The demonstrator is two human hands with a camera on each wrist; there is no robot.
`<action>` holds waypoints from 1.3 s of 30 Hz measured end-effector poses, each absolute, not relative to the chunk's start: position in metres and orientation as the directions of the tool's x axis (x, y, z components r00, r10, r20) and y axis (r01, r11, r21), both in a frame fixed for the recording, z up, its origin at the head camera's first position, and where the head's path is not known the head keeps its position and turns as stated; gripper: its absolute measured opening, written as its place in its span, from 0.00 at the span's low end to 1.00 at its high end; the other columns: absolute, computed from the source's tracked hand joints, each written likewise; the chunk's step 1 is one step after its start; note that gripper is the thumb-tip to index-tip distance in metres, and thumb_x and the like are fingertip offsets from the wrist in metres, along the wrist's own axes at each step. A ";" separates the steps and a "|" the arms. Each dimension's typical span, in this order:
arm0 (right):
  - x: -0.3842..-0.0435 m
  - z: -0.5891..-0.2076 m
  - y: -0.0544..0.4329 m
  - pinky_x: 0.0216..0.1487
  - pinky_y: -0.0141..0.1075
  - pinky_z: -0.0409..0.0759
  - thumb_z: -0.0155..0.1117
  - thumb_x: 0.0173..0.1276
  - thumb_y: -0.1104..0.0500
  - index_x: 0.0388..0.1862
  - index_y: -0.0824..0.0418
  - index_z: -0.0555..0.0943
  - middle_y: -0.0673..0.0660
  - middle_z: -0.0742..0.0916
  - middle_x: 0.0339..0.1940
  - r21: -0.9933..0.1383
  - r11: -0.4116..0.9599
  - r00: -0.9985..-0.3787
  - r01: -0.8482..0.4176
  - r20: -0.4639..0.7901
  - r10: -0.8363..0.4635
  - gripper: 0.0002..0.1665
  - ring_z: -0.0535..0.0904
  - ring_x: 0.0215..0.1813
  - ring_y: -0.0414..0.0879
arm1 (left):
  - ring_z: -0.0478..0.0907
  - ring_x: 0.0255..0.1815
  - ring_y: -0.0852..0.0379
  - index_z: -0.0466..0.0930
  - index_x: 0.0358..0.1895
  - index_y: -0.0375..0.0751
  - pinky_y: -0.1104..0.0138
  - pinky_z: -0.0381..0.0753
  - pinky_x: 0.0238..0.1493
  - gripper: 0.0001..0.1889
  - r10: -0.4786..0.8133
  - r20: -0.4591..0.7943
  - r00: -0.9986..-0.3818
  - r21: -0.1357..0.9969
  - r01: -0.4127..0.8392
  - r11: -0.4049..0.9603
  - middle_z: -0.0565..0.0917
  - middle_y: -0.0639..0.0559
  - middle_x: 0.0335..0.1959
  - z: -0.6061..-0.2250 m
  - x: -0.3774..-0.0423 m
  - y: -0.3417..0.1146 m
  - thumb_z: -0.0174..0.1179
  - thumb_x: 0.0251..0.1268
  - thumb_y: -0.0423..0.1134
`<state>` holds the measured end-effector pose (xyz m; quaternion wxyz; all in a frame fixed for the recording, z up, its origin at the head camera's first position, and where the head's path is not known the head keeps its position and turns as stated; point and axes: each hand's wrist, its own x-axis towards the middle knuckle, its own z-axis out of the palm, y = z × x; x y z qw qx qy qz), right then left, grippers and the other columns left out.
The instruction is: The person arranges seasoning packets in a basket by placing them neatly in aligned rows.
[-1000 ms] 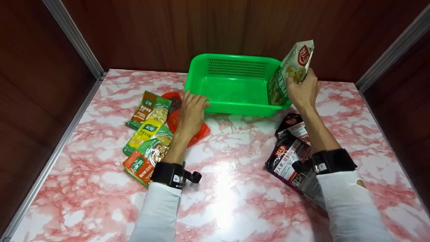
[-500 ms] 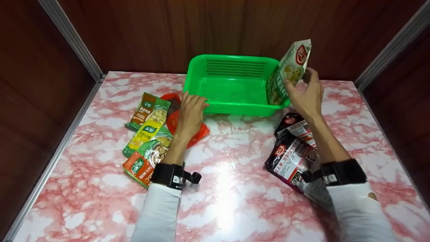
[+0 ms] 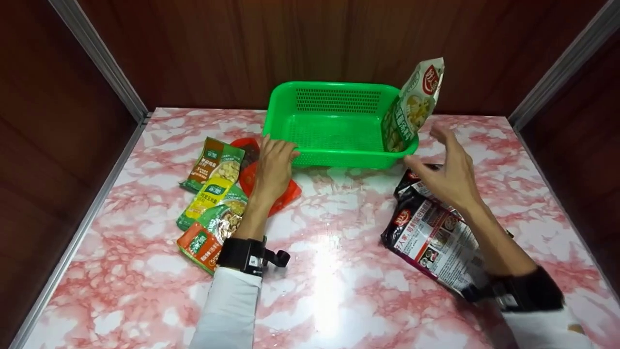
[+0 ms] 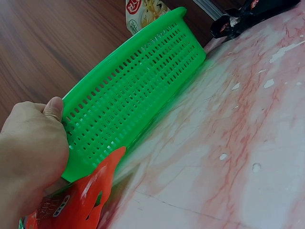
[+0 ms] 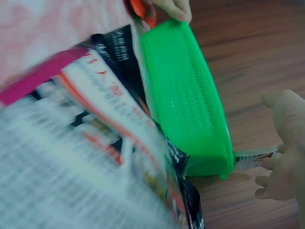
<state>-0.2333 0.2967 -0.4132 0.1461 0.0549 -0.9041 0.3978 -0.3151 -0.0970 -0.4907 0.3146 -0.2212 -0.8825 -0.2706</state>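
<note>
A green plastic basket (image 3: 334,159) stands at the back of the table. My left hand (image 3: 275,166) holds its near left corner, with the thumb over the rim in the left wrist view (image 4: 35,148). Leaning upright inside the basket's right end is a white and green food packet (image 3: 411,112), its top rising above the rim. Just right of the basket, my right hand (image 3: 454,169) is spread, thumb and fingers apart, touching nothing. Below that hand lie black and white seasoning packets (image 3: 431,237), partly covered by the right wrist and arm.
Left of the left forearm lie overlapping soup packets: brown-green (image 3: 218,165), yellow-green (image 3: 209,199) and orange-red (image 3: 201,246). Red packets (image 3: 286,195) lie partly under the left hand. Dark wood panels (image 3: 339,43) wall in the marbled table (image 3: 329,271) at back and sides.
My right hand has let go of the white and green packet and moved down and to the right. The packet stays leaning in the basket. The left hand keeps its hold on the rim.
</note>
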 end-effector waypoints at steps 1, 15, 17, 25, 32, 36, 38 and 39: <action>-0.225 -0.415 0.301 0.88 0.73 0.62 0.79 0.74 0.38 0.92 0.54 0.63 0.64 0.74 0.89 -0.681 0.699 -0.958 -0.218 0.287 -0.019 0.57 0.66 0.90 0.67 | 0.85 0.57 0.34 0.89 0.52 0.31 0.36 0.66 0.90 0.14 0.222 0.675 -0.704 0.337 0.561 0.757 0.92 0.36 0.48 -0.491 -0.315 -0.097 0.64 0.81 0.41; -0.156 -0.446 0.332 0.80 0.82 0.67 0.76 0.75 0.31 0.92 0.67 0.60 0.79 0.72 0.85 -0.379 0.884 -0.956 -0.274 0.012 -0.292 0.64 0.68 0.84 0.84 | 0.84 0.56 0.34 0.89 0.50 0.32 0.35 0.67 0.88 0.13 0.219 0.698 -0.682 0.336 0.581 0.741 0.92 0.36 0.46 -0.492 -0.317 -0.098 0.65 0.80 0.40; -0.154 -0.448 0.332 0.77 0.82 0.70 0.77 0.74 0.31 0.91 0.67 0.62 0.81 0.76 0.82 -0.366 0.890 -0.958 -0.273 0.018 -0.287 0.64 0.71 0.81 0.85 | 0.84 0.56 0.34 0.89 0.50 0.32 0.35 0.67 0.88 0.13 0.217 0.702 -0.679 0.338 0.585 0.737 0.92 0.36 0.45 -0.493 -0.317 -0.098 0.65 0.79 0.41; -0.154 -0.453 0.332 0.77 0.82 0.69 0.81 0.71 0.33 0.89 0.66 0.66 0.82 0.76 0.81 -0.353 0.900 -0.964 -0.257 0.032 -0.262 0.62 0.71 0.80 0.85 | 0.85 0.56 0.37 0.89 0.50 0.33 0.35 0.67 0.88 0.14 0.214 0.712 -0.669 0.335 0.591 0.734 0.92 0.39 0.45 -0.496 -0.319 -0.100 0.64 0.80 0.43; -0.163 -0.454 0.336 0.75 0.78 0.75 0.83 0.70 0.36 0.88 0.67 0.68 0.83 0.78 0.78 -0.450 0.872 -0.974 -0.194 -0.021 -0.228 0.61 0.76 0.76 0.82 | 0.86 0.56 0.37 0.90 0.50 0.34 0.36 0.67 0.89 0.14 0.213 0.712 -0.670 0.333 0.588 0.737 0.93 0.39 0.45 -0.495 -0.318 -0.098 0.64 0.81 0.43; -0.170 -0.453 0.343 0.65 0.56 0.85 0.83 0.72 0.42 0.83 0.69 0.75 0.74 0.89 0.68 -0.536 0.829 -0.978 -0.157 -0.036 -0.208 0.51 0.87 0.64 0.66 | 0.85 0.56 0.34 0.89 0.50 0.33 0.35 0.66 0.89 0.13 0.213 0.706 -0.675 0.344 0.591 0.730 0.92 0.37 0.46 -0.498 -0.321 -0.099 0.65 0.80 0.41; -0.172 -0.453 0.347 0.61 0.43 0.84 0.83 0.73 0.42 0.81 0.68 0.78 0.70 0.92 0.62 -0.555 0.823 -0.980 -0.125 -0.060 -0.189 0.48 0.88 0.57 0.59 | 0.84 0.56 0.35 0.89 0.50 0.34 0.35 0.65 0.89 0.13 0.212 0.705 -0.677 0.354 0.595 0.722 0.92 0.37 0.46 -0.504 -0.327 -0.100 0.65 0.80 0.42; -0.173 -0.452 0.349 0.57 0.37 0.83 0.82 0.74 0.43 0.80 0.69 0.79 0.68 0.92 0.60 -0.564 0.818 -0.980 -0.112 -0.072 -0.184 0.47 0.87 0.54 0.55 | 0.84 0.57 0.35 0.89 0.51 0.34 0.36 0.65 0.90 0.14 0.209 0.707 -0.675 0.357 0.597 0.719 0.92 0.37 0.46 -0.509 -0.331 -0.101 0.65 0.80 0.43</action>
